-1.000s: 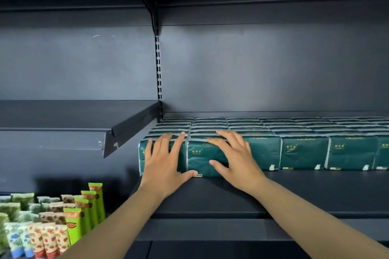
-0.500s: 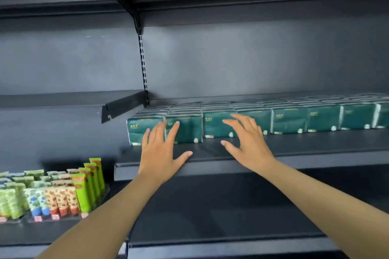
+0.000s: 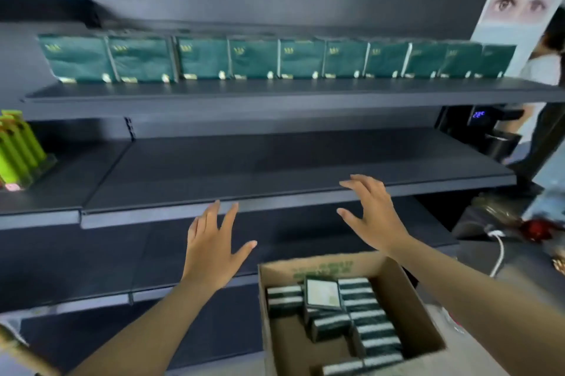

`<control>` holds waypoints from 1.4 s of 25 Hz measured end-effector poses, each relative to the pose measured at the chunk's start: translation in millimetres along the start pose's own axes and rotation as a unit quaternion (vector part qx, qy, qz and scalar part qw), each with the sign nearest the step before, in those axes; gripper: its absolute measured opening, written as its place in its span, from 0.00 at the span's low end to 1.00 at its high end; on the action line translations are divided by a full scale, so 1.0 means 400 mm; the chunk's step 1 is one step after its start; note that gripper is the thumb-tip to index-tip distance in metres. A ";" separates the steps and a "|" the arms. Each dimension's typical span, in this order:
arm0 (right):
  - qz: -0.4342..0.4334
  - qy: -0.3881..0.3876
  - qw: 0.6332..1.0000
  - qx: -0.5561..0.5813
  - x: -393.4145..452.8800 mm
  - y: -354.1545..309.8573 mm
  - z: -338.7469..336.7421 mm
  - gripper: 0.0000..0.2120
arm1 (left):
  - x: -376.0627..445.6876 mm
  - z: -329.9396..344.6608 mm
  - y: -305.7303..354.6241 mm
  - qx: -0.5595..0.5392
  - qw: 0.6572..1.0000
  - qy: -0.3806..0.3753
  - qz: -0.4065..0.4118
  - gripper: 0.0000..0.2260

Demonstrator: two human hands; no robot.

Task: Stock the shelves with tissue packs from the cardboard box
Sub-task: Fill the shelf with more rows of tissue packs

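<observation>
1. The left hand (image 3: 211, 248) was held in the air with its fingers straight and spread, thumb out to the side, palm facing away; it gripped nothing and touched nothing.
2. The right hand (image 3: 371, 215) was likewise spread wide, fingers slightly bent at the tips, holding nothing, raised in front of the edge of the bare dark grey metal shelf (image 3: 275, 167).
3. Both hands hovered above and behind the open brown cardboard box (image 3: 406, 299), which sat low at the right, its far wall carrying green print.
4. Inside the box lay dark green tissue packs with white stripes (image 3: 367, 317), most stacked in a column along the right side with their long axes running left to right; a few on the left lay less orderly, and one pack (image 3: 322, 293) rested flat on top showing a pale face, slightly skewed.
5. On the upper dark grey shelf (image 3: 275, 91), a row of dark green tissue packs (image 3: 253, 59) stood upright side by side, broad faces forward, the line running across the shelf from left to right.
6. At the far left edge stood bright green tubes (image 3: 18, 155) on a neighbouring shelf, blurred.
7. A white cable (image 3: 498, 250) lay on a surface to the right of the box.
</observation>
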State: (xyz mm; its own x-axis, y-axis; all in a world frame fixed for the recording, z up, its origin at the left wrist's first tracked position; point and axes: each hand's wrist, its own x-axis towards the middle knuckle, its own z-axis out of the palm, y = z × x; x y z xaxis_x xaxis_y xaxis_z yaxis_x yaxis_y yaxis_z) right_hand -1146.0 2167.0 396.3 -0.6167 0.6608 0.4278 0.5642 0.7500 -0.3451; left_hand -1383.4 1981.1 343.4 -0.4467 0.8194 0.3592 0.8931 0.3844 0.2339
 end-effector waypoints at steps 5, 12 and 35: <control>0.032 -0.100 0.994 0.011 -0.157 0.267 0.125 0.22 | -0.146 0.281 0.113 0.021 0.991 -0.110 -0.073 0.40; 0.024 -0.258 0.959 0.113 -0.353 0.483 0.441 0.22 | -0.290 0.575 0.167 0.100 0.957 -0.250 -0.104 0.39; 0.035 -0.301 0.940 0.154 -0.418 0.577 0.849 0.18 | -0.387 0.738 0.116 0.075 0.960 -0.189 -0.190 0.37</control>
State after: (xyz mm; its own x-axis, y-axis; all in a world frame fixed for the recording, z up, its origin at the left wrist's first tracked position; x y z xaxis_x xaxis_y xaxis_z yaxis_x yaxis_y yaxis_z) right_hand -1099.1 2239.4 -38.7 -0.8359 0.5349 -0.1231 0.4854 0.6158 -0.6206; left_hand -1257.1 1997.7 32.0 -0.7152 0.6934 -0.0875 0.6804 0.7194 0.1399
